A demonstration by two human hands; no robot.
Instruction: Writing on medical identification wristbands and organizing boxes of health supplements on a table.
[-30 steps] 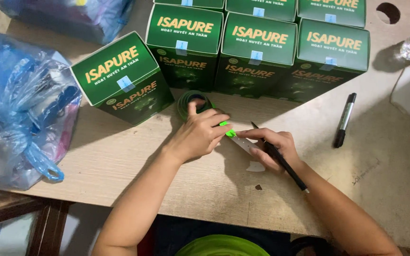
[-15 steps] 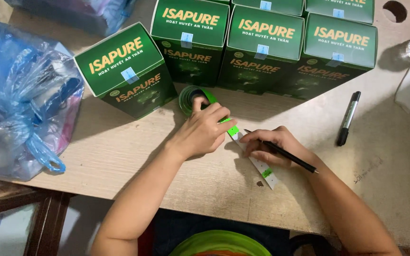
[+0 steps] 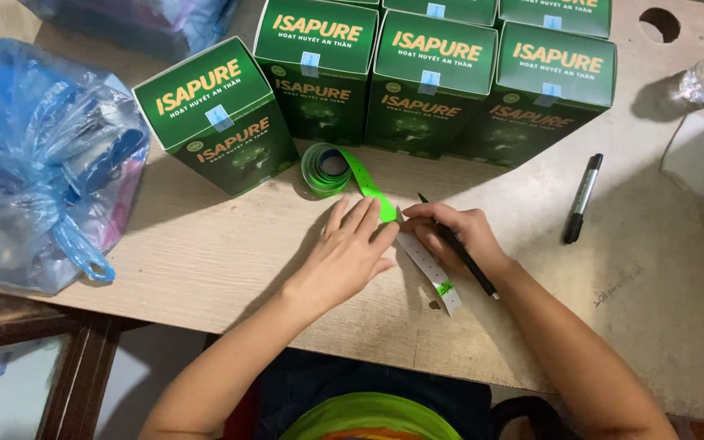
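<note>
While the left hand (image 3: 344, 257) lies flat with fingers spread open, pressing the green strip (image 3: 372, 189) to the desk (image 3: 205, 253), the right hand (image 3: 458, 236) keeps its fingers closed around a black pen (image 3: 466, 259), tip near the strip's white end (image 3: 427, 269). Strip runs from a small roll (image 3: 325, 169) just before the green boxes (image 3: 417, 77). To mark cleanly, I judge the flat hand should hold close beside the pen tip, strip taut, no curl. Black marker (image 3: 582, 198) lies apart, to the right; blue plastic bag (image 3: 38, 163) at the desk's left edge.
</note>
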